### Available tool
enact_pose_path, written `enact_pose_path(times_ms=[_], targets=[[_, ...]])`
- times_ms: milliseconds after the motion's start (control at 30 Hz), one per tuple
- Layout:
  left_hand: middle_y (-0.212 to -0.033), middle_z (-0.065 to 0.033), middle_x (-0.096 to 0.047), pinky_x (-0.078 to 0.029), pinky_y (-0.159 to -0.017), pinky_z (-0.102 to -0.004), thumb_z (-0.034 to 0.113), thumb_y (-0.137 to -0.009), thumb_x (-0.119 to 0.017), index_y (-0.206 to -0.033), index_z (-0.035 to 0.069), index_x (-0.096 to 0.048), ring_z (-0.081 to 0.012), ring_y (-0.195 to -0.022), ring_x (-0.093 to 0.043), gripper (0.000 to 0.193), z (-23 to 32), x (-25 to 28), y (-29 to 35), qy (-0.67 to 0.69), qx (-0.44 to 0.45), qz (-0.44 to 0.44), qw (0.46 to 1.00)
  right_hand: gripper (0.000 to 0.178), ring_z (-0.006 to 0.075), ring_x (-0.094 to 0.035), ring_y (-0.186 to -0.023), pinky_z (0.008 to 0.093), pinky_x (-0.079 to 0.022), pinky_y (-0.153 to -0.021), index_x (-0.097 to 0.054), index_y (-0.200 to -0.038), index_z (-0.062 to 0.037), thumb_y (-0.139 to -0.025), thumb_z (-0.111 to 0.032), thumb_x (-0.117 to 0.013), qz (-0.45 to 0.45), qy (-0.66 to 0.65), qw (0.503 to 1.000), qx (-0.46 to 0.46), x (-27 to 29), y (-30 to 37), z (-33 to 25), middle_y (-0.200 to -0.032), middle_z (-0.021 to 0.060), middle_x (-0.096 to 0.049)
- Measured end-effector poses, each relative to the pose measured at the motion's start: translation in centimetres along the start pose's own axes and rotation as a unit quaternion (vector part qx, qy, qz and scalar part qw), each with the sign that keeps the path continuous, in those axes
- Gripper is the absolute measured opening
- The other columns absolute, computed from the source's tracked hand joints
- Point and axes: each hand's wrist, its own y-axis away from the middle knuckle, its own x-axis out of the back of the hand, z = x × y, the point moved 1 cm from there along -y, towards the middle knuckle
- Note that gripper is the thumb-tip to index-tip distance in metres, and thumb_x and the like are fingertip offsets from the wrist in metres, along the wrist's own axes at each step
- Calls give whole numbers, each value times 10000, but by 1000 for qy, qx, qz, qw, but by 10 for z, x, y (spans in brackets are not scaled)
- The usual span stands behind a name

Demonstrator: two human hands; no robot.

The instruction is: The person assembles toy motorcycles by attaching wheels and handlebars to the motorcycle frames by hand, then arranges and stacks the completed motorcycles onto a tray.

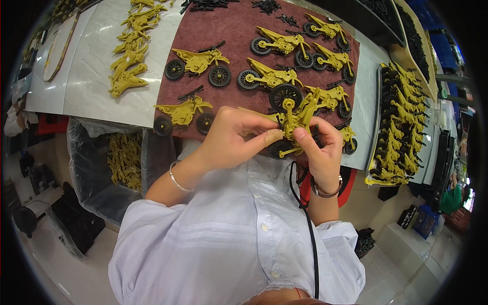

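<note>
While both hands meet just below the picture's centre, the left hand (231, 137) pinches the frame of a yellow toy motorcycle (296, 119) between thumb and fingers, and the right hand (320, 150) grasps the same model from the 4 o'clock side, its thumb pressed against the lower frame. The model is held upright above the near edge of a maroon cloth (239, 30), its black wheel (285, 95) at 12 o'clock of the grip. A second black wheel shows partly beneath the fingers at 6 o'clock.

Finished yellow motorcycles (277, 43) with black wheels lie in rows on the cloth, from 10 o'clock round to 2 o'clock of the hands. Loose black parts (266, 6) lie at the cloth's far edge, at 12 o'clock. Bare yellow frames (131, 48) without wheels are piled on the pale marble-patterned tabletop (91, 76) at 10 o'clock. A dense stack of assembled models (399, 127) fills a tray at 3 o'clock. A bin lined with clear plastic (109, 162), holding more yellow pieces, stands at 9 o'clock, below the table edge.

The left wrist bears a thin silver bangle (178, 180); the right wrist, a brown band (325, 192). A black cord (307, 223) runs down the white shirt (229, 239) at 6 o'clock.
</note>
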Motion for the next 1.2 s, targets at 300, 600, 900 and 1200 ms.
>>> enact_pose_path(times_ms=[300,600,900,1200], targets=[[-824,-97,-676,-497,-623,-211,-43,-796,-652,-862,-86,-664,-90,-712,-613,80,-3,2,0,-13,-15,-33,999,240,96,-590,-869,233,-472,-760,-610,-998,51,-786,-22,-693,-64,-14,997,-35,3,-4,-8,-953,63,-649],[-796,-92,-680,-500,-618,-231,-44,-782,-655,-824,-70,-669,-106,-706,-627,52,-3,3,-1,-7,4,-35,999,236,92,-583,-877,230,-462,-774,-612,-1002,42,-788,-21,-688,-37,1,999,-26,0,1,-5,-970,57,-644],[-779,-155,-676,-530,-574,-277,43,-741,-698,-851,-51,-670,-211,-682,-678,147,7,-1,-2,-119,-140,9,983,322,115,-573,-928,271,-434,-856,-616,-1062,32,-759,-22,-712,-87,-87,990,-69,11,1,6,-1004,58,-644],[-801,-138,-683,-515,-637,-278,3,-723,-694,-830,-30,-676,-217,-711,-675,113,4,0,-2,-156,-149,24,976,294,115,-570,-945,271,-434,-858,-610,-1061,34,-783,-23,-687,-42,-132,987,-77,1,3,4,-1022,60,-639]])
